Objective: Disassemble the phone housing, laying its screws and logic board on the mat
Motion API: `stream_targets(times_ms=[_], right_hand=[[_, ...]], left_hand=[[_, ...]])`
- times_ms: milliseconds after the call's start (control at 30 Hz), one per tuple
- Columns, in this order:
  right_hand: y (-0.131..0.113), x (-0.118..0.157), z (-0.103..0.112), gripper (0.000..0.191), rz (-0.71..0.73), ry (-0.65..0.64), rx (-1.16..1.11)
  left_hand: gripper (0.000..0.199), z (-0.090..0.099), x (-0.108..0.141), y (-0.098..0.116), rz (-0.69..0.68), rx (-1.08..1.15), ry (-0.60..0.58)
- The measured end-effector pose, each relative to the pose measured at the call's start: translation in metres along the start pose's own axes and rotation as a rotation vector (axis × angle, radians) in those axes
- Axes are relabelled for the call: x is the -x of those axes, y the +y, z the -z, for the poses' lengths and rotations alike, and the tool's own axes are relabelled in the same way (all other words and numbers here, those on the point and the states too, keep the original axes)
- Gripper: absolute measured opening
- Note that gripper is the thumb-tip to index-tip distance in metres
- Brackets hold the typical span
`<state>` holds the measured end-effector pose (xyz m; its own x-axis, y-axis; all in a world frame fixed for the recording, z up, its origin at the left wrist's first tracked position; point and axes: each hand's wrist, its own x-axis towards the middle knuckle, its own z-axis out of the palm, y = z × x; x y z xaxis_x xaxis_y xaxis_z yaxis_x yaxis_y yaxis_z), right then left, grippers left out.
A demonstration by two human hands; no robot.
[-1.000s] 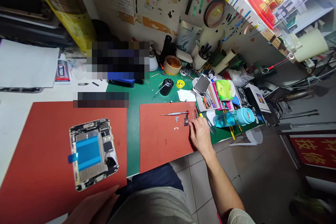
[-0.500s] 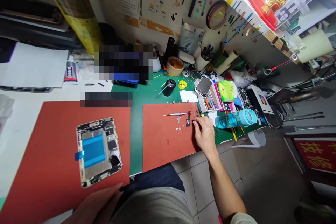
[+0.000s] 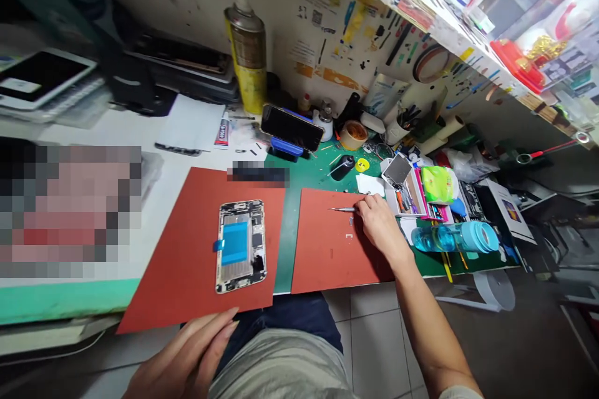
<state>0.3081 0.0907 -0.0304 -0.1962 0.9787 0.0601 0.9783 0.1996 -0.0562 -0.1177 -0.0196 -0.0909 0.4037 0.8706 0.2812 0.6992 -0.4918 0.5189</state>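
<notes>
On the right-hand red mat (image 3: 327, 268) lies a slim screwdriver (image 3: 344, 209), its tip pointing left; the curled fingers of the right hand (image 3: 382, 222) cover its handle end, though I cannot tell whether they grip it or only touch it. Loose pieces, one a small white bracket (image 3: 349, 236), lie nearby, perhaps set on bare mat so they are easy to spot. On the left mat (image 3: 182, 262) an opened phone (image 3: 250, 246) lies flat with its innards up, presumably for access, a blue film (image 3: 234, 243) across its middle. Below that mat's near edge is the left hand (image 3: 196, 349), fingers stretched and loosely together, nothing seen in its grasp. Beyond, on the green bench (image 3: 285, 243), a white box (image 3: 390, 195) holds tools with coloured handles, a dark panel (image 3: 397, 169) resting over its far corner. A pale cup (image 3: 394, 133) keeps pen-like tools upright, and a round tub (image 3: 346, 140) contains something orange-brown. What the blue bottle (image 3: 437, 239) holds is unclear; it lies on its side.
</notes>
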Motion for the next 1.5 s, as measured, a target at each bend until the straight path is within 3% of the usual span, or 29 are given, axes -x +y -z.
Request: stream_targets(times_ms=[133, 233, 367, 467, 600, 700, 867, 933, 1067, 1167, 1333, 1500], right_hand=[[0.008, -0.008, 0.009, 0.024, 0.029, 0.006, -0.035], [-0.003, -0.005, 0.021, 0.022, 0.020, 0.046, -0.090], [-0.060, 0.005, 0.022, 0.030, -0.004, 0.092, -0.268], [-0.115, 0.005, 0.003, 0.038, -0.161, 0.057, -0.691], [-0.158, -0.010, -0.027, 0.042, -0.297, 0.077, -0.765], [-0.163, -0.016, -0.034, 0.038, -0.319, 0.080, -0.739], [-0.169, 0.005, -0.018, 0.016, -0.332, 0.113, -0.760], [-0.178, 0.020, -0.012, 0.023, -0.357, 0.069, -0.899], [-0.196, 0.042, -0.015, 0.040, -0.498, -0.143, -1.301], [-0.205, 0.046, -0.021, 0.053, -0.621, -0.148, -1.504], [-0.215, 0.040, -0.023, 0.063, -0.731, -0.125, -1.639], [-0.222, 0.036, -0.025, 0.058, -0.637, -0.270, -1.668]], left_hand=[[0.025, 0.004, 0.002, 0.009, -0.024, -0.009, 0.101], [0.022, 0.009, -0.005, 0.017, -0.024, 0.038, 0.149], [0.021, 0.014, -0.014, 0.025, 0.002, 0.095, 0.193], [0.022, 0.014, -0.014, 0.028, 0.064, 0.103, 0.176], [0.024, 0.018, -0.011, 0.033, 0.099, 0.124, 0.144], [0.022, 0.022, -0.012, 0.035, 0.142, 0.155, 0.170], [0.020, 0.020, -0.015, 0.033, 0.357, 0.212, 0.255], [0.027, 0.014, -0.017, 0.033, 0.460, 0.296, 0.262], [0.040, 0.003, -0.023, 0.036, 0.626, 0.548, 0.224], [0.042, -0.001, -0.027, 0.040, 0.657, 0.637, 0.210], [0.045, -0.002, -0.028, 0.045, 0.690, 0.708, 0.222], [0.046, -0.004, -0.026, 0.048, 0.749, 0.784, 0.238]])
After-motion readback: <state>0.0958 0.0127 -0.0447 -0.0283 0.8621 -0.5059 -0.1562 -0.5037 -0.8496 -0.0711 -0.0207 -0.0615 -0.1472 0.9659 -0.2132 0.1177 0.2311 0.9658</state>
